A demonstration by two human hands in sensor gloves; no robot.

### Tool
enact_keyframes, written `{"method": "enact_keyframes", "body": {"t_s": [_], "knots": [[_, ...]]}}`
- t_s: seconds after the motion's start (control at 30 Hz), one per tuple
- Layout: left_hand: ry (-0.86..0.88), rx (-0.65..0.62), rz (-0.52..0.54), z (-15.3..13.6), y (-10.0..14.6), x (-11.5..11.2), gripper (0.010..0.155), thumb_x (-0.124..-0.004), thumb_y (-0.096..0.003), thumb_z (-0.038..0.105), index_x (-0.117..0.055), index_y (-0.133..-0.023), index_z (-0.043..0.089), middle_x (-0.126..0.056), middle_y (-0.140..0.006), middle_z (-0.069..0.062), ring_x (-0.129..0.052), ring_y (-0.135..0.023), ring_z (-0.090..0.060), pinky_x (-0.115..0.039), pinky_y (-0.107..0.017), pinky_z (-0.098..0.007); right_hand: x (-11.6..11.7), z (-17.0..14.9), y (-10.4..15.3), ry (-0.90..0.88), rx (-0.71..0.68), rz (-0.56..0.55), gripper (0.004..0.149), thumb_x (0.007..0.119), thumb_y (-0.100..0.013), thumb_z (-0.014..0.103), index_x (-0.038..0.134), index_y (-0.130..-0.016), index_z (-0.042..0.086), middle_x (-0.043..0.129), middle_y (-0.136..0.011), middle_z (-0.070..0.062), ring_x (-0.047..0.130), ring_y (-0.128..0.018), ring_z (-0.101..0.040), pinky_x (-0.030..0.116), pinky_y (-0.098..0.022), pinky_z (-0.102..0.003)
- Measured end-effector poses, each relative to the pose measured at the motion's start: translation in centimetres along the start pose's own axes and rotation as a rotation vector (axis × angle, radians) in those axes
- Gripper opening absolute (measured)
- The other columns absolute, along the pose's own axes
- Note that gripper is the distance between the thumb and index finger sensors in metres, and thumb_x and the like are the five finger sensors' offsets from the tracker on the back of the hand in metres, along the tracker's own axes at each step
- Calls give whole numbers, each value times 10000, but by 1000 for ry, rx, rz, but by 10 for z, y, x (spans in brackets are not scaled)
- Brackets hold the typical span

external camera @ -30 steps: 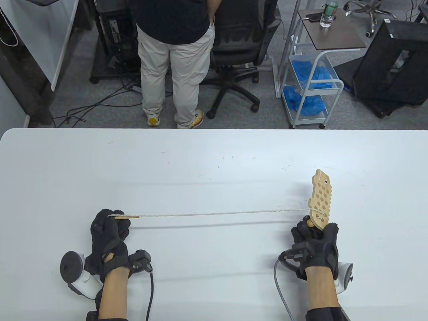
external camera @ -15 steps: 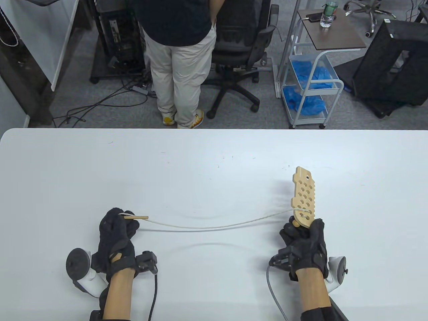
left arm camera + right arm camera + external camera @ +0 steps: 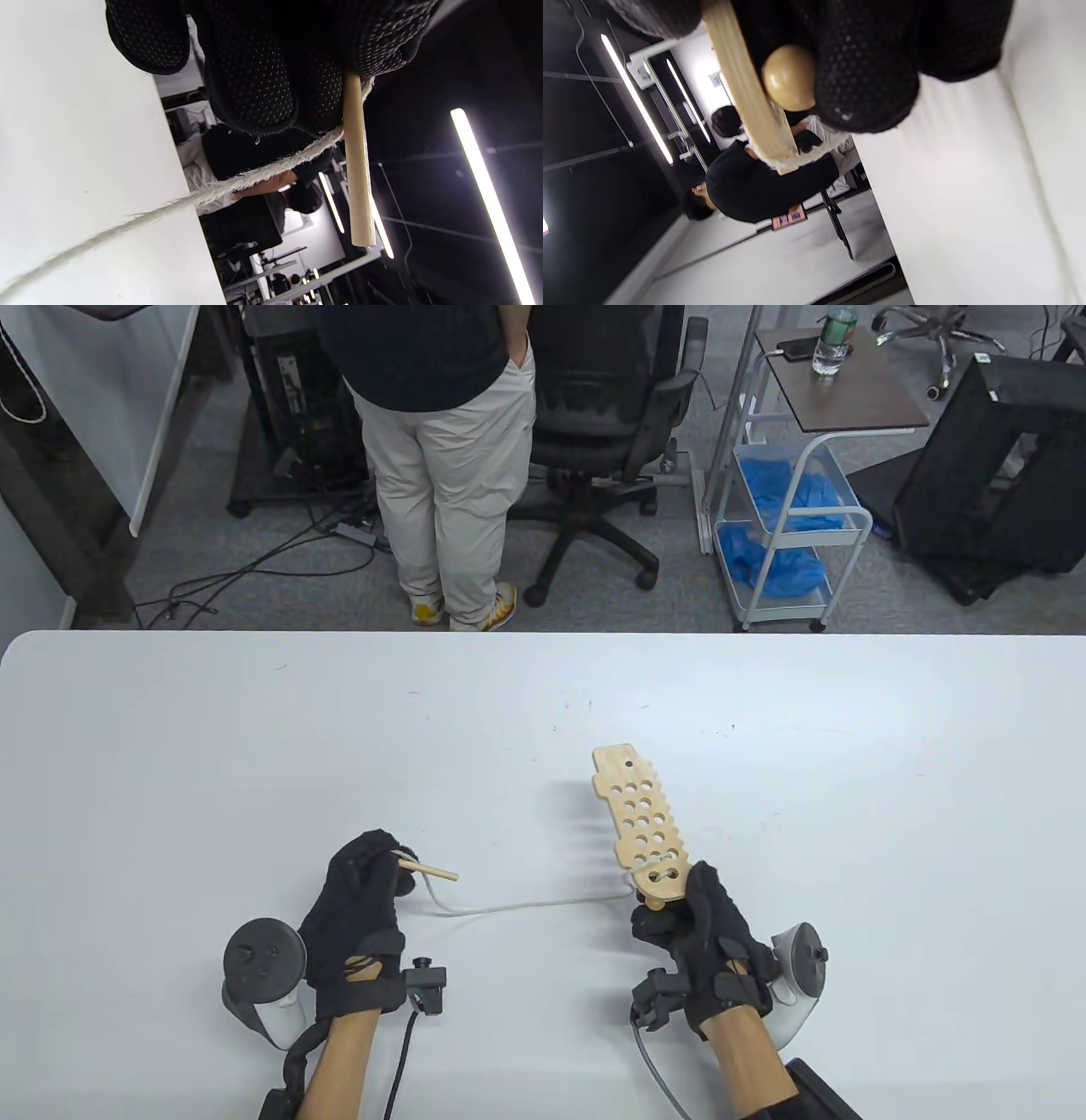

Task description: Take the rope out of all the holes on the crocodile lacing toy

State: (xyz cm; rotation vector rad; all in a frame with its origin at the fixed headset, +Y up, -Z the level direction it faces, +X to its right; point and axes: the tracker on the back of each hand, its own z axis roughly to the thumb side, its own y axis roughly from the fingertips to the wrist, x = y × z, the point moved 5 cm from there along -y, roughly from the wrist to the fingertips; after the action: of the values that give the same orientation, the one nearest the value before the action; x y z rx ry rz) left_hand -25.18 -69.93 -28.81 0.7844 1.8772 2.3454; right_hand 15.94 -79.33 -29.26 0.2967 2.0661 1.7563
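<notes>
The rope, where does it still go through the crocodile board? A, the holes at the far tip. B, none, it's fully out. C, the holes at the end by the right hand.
C: the rope loops through the holes at the crocodile board's end nearest the right hand.
</notes>
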Motion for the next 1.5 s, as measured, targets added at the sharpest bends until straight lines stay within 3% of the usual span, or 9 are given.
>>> {"method": "enact_keyframes", "body": {"t_s": [0.23, 0.5, 0.77, 1.2, 1.5], "knots": [[-133, -183, -98, 35, 12, -29, 407, -824, -472, 432, -821, -876, 376, -1013, -673, 64, -995, -562, -121, -767, -630, -531, 30, -2, 4, 219, -48, 126, 516, 704, -478, 413, 801, -738, -22, 892, -674, -280, 978, -378, -346, 778, -388, -600], [-279, -370, -187, 68, 34, -59, 394, -851, -458, 441, -844, -844, 361, -1025, -696, 52, -1003, -595, -146, -765, -627, -553, 44, -5, 8, 335, -63, 184, 516, 742, -463, 411, 833, -706, -35, 916, -634, -292, 986, -338, -353, 785, -362, -605], [-327, -430, -232, 76, 39, -69, 390, -865, -444, 438, -865, -825, 357, -1035, -690, 42, -1003, -602, -164, -752, -629, -576, 64, -7, 12, 457, -93, 291, 514, 756, -453, 408, 853, -688, -39, 931, -611, -295, 990, -313, -354, 791, -346, -606], [-464, -545, -252, 90, 50, -78, 380, -857, -448, 459, -892, -822, 399, -1011, -740, 47, -983, -655, -170, -728, -653, -590, 63, -8, 13, 466, -87, 284, 515, 759, -451, 407, 852, -689, -41, 928, -614, -299, 988, -316, -359, 787, -348, -609], [-461, -559, -291, 90, 52, -85, 396, -855, -446, 437, -925, -834, 403, -999, -793, 22, -963, -703, -199, -706, -660, -612, 67, -9, 14, 450, -79, 313, 514, 762, -450, 408, 854, -690, -37, 929, -616, -298, 989, -317, -359, 788, -349, -609]]}}
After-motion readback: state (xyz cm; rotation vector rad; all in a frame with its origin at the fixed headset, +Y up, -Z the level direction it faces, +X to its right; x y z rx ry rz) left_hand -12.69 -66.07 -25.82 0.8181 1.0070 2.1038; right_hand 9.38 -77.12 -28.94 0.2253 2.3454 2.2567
